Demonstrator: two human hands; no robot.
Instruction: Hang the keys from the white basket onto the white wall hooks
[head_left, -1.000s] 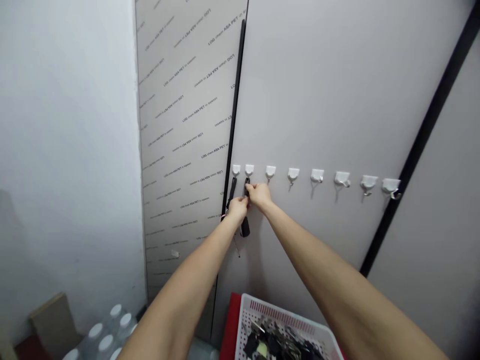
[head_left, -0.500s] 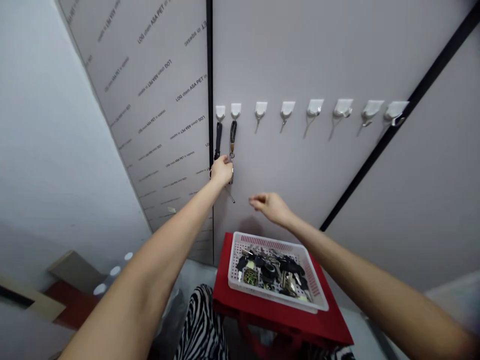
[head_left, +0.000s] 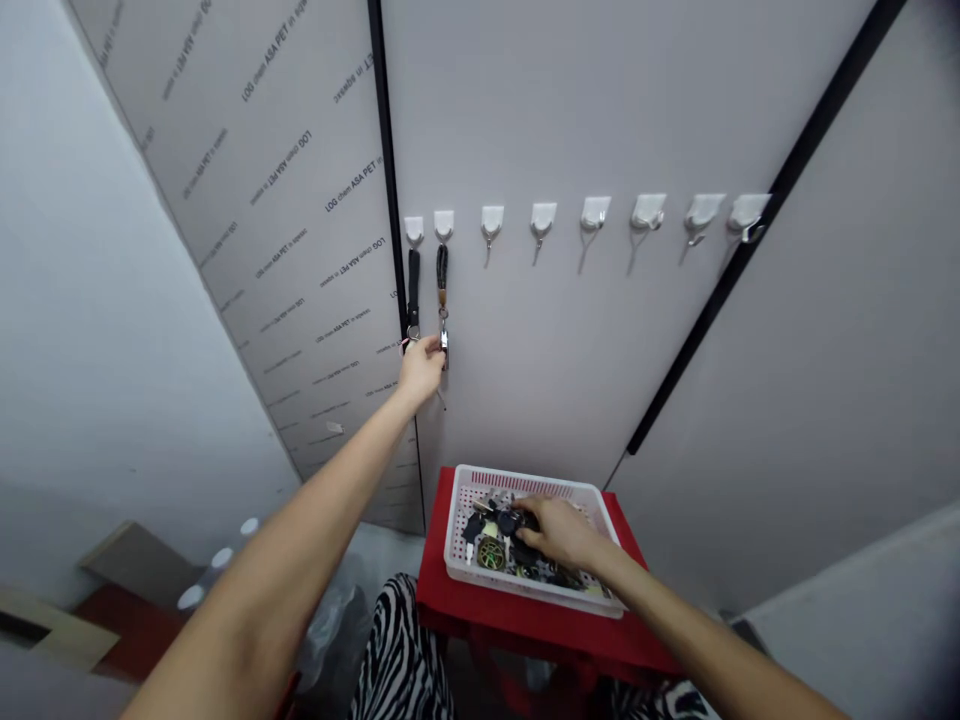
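Note:
Two keychains hang from the leftmost wall hooks: a black strap and a braided dark strap with a tan end and metal pieces. My left hand is closed by the lower ends of both, its fingertips on the metal keys of the braided one. What lies inside its palm is hidden. My right hand is down in the white basket, over a pile of keys and dark fobs. Its thumb and fingers are apart around a black fob. A round green-and-gold keyring piece lies near the basket's front left.
Several more white hooks run rightward in a row along the grey panel. The basket rests on a red surface close to my zebra-striped legs. A black vertical strip borders the printed panel at left.
My right hand has moved from the air before the panel down into the basket. My left hand stays at the hanging keychains. The view has shifted slightly.

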